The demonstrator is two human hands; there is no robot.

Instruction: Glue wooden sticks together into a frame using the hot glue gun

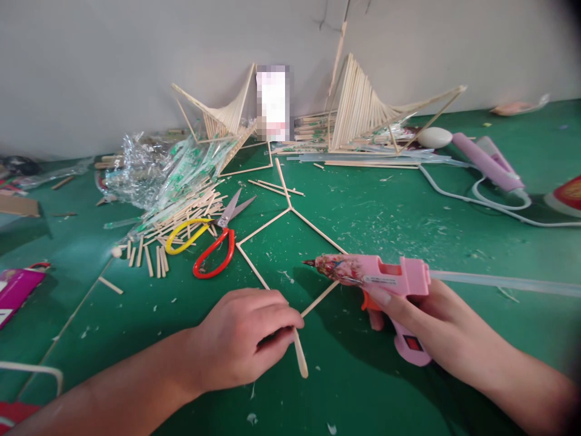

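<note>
Green matting (408,218) fills the frame; two finished stick models (363,115) are propped upper centre. Mid-frame, a stick frame (290,209) is only partly joined. The right hand (436,321) grips a pink glue gun (376,275); the left hand (245,339) pinches a stick (300,358).

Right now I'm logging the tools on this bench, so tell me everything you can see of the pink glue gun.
The pink glue gun is a plastic pistol-shaped tool held in the right hand, a finger at its orange trigger. Its barrel lies nearly level, the dark nozzle pointing left above the green table and the stick frame. The front of the barrel is crusted with old glue. A clear glue stick protrudes from the back toward the right. A small red patch shows low on the grip.
</note>
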